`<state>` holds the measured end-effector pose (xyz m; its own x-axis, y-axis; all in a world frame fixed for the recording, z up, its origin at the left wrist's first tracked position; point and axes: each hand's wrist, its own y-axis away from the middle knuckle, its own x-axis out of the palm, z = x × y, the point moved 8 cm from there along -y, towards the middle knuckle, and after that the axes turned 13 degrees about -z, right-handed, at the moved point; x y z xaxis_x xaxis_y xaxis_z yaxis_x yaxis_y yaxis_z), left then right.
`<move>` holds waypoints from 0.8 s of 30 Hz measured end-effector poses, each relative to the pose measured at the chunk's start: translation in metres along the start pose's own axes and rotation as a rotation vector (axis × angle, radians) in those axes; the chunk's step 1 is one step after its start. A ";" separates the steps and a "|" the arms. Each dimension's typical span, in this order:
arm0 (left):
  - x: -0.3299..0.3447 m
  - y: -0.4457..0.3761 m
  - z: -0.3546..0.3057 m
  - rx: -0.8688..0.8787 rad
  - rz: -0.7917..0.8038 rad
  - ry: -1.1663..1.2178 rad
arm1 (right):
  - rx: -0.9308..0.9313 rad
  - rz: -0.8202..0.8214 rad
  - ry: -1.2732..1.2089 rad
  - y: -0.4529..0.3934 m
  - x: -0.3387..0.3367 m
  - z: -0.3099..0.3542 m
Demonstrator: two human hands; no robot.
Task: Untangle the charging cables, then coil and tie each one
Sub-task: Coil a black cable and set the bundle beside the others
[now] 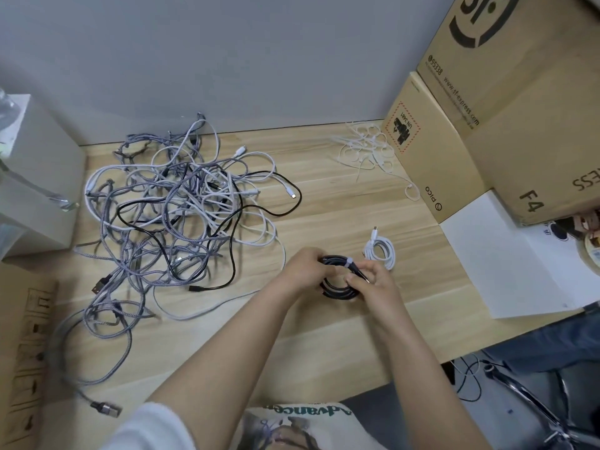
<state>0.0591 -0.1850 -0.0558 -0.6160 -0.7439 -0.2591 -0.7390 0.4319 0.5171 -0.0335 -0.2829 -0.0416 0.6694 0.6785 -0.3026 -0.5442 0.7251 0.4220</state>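
Light wood-grain desk [324, 206] against a plain grey wall [259, 60]. Stacked cardboard boxes [487, 108] fill the upper right of the frame; a white sheet [506, 264] lies flat at right below them. A pale box [35, 177] sits at the left edge, another cardboard piece [26, 352] at lower left. Chair legs and floor show at lower right.

Tangled pile of cables [181, 209] covers left of centre: grey braided, white and black runs all intertwined, loose ends trailing toward the lower left. Heap of white zip ties [367, 151] at upper centre-right, against the boxes. One white coiled cable [381, 250] lies on the desk, just right of the hands.

Black coiled cable [339, 280] is held at centre frame, just above the desk, a white tie [349, 264] wrapped round its top strands. Left hand [308, 267] has fingers curled round the coil's upper left side. Right hand [373, 284] grips the coil's right side, fingertips pinched narrow on a thin dark end sticking out near the tie.
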 end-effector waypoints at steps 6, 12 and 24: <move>0.033 -0.044 0.016 -0.057 -0.047 -0.427 | 0.233 -0.131 -0.088 -0.042 0.000 -0.053; 0.057 -0.062 -0.001 -0.100 0.015 -0.311 | 0.125 -0.350 -0.024 -0.064 -0.024 -0.051; 0.062 -0.057 -0.014 -0.152 0.173 0.022 | 0.058 -0.579 0.094 -0.071 -0.042 -0.042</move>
<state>0.0665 -0.2626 -0.0899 -0.7225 -0.6773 -0.1388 -0.5724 0.4734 0.6696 -0.0443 -0.3583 -0.0951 0.8000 0.1834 -0.5713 -0.0732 0.9749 0.2105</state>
